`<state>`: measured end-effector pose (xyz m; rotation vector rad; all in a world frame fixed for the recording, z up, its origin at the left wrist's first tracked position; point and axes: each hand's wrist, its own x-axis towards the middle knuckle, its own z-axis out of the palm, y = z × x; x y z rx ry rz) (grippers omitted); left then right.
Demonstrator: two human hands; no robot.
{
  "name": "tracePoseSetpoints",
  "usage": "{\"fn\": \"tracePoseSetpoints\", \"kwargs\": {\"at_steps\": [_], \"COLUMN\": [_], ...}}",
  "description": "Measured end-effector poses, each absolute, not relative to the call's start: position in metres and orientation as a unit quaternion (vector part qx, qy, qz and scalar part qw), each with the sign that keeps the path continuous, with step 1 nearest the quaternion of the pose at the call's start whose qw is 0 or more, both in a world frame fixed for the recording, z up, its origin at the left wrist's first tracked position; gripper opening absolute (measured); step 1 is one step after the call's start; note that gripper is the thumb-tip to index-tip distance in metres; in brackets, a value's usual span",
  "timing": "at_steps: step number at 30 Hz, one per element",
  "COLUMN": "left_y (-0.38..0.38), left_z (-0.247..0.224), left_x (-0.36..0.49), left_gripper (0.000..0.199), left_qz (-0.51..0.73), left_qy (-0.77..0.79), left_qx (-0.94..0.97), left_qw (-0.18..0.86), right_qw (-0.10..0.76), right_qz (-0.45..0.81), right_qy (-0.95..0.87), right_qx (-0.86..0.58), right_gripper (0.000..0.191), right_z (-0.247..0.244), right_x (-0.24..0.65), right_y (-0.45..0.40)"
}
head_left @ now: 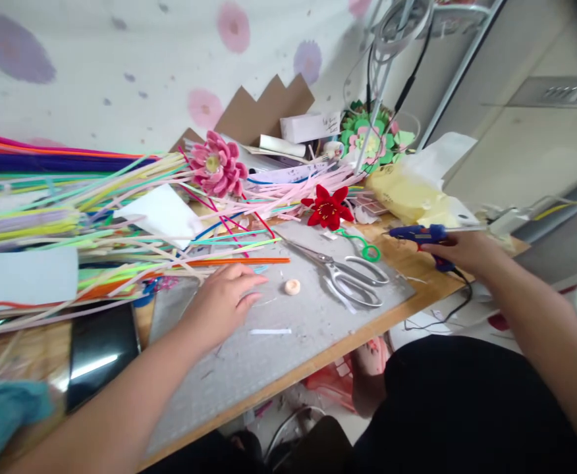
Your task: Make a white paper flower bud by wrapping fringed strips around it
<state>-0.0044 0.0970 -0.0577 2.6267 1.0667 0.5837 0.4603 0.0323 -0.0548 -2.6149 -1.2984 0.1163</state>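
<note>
My right hand (459, 253) is closed around the handle of a blue glue gun (419, 235) at the table's right edge, its nozzle pointing left. Over the grey cutting mat (249, 368) my left hand (226, 296) rests with fingers stretched out and apart, nothing visible in them. Just right of those fingers sits a small round cream-coloured piece (292, 287). A thin white strip (270, 332) lies on the mat below it. Metal scissors (340, 273) lie farther right, beside a green looped pipe cleaner (370, 251).
Pipe cleaners (135, 171) in many colours cover the left and back. A pink flower (217, 164) and a red flower (329, 207) stand behind the mat. A dark phone-like slab (101, 349) lies at left. The glue gun's cord (461, 299) hangs off the right edge.
</note>
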Motion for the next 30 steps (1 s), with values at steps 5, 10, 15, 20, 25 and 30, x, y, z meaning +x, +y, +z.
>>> {"fn": "tracePoseSetpoints", "kwargs": {"at_steps": [5,10,15,20,25,30], "left_y": [0.083,0.073,0.068,0.069,0.070,0.067], "left_z": [-0.042,-0.049,-0.047,-0.039,-0.037,-0.038], "left_x": [-0.002,0.004,0.008,0.010,0.008,0.005], "left_gripper": [0.006,0.007,0.010,0.010,0.011,0.011], "left_qz": [0.082,0.029,0.030,0.140,0.348,0.407], "left_qy": [0.338,0.318,0.310,0.421,0.445,0.426], "left_qx": [0.920,0.928,0.931,0.855,0.693,0.615], "left_qw": [0.181,0.191,0.192,0.268,0.449,0.524], "right_qw": [0.207,0.408,0.594,0.573,0.532,0.489], "right_qz": [0.051,0.076,0.316,0.473,0.561,0.563], "right_qy": [-0.434,-0.425,-0.417,-0.418,-0.419,-0.473], "right_qx": [-0.875,-0.804,-0.611,-0.523,-0.475,-0.469], "right_gripper": [0.032,0.023,0.016,0.021,0.022,0.018], "right_z": [-0.046,-0.027,-0.020,-0.016,-0.018,-0.024], "right_x": [0.439,0.391,0.344,0.304,0.277,0.265], "right_y": [0.028,0.020,0.016,0.009,0.006,0.006]}}
